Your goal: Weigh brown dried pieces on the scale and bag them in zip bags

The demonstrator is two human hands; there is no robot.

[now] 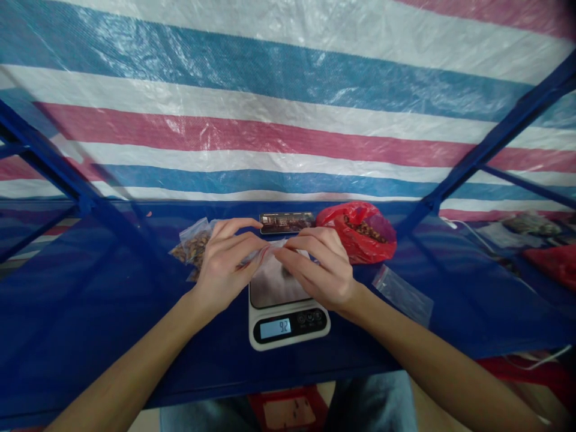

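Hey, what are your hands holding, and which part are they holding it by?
Your left hand and right hand pinch a small clear plastic bag by its top edge, it seems, above the kitchen scale.

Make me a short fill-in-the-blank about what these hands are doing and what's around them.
1. The left hand and right hand pinch a thin clear plastic bag above a ____ digital kitchen scale.
2. The crumpled red plastic bag holds ____ pieces.
3. The clear zip bag of brown pieces lies beside the ____ hand.
4. The scale stands on a ____ surface.

Missing words: white; brown; left; blue.
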